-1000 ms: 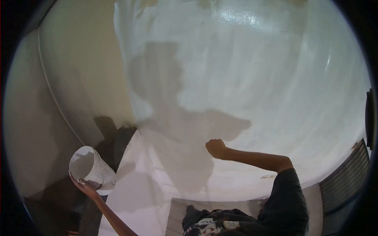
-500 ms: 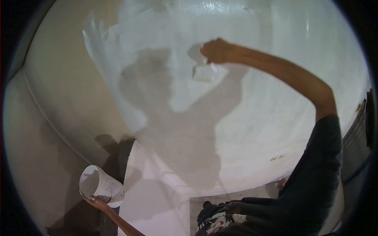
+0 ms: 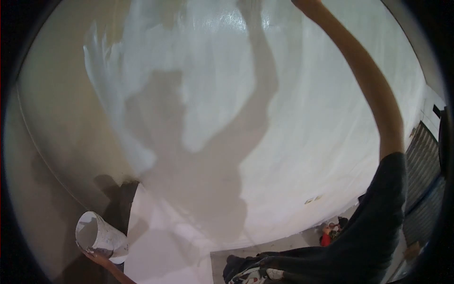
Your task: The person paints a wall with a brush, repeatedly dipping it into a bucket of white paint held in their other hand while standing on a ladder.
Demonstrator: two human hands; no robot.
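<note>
In the lower left my left hand (image 3: 98, 258) grips a white paint bucket (image 3: 112, 240) by its lower side, the bucket tilted with its mouth towards the upper left. Paint smears mark its rim. My right arm reaches up to the top edge, where only the base of my right hand (image 3: 307, 4) shows. Its fingers, and anything in them, lie outside the picture. Before me is a wall (image 3: 312, 94) with wet white paint over much of it, and a bare beige part (image 3: 61, 109) at the left.
A pale pink-white panel or ledge (image 3: 165, 260) stands beside the bucket. Low on the wall sits a small socket plate (image 3: 312, 199). Red and dark items (image 3: 331, 233) lie on the floor, and a ribbed shutter (image 3: 423, 156) is at the right. My shadow falls across the wall.
My right hand, which held a paintbrush against the wall, has moved up to the top edge, and the brush is out of view. The bucket appears further left and lower as the view shifts.
</note>
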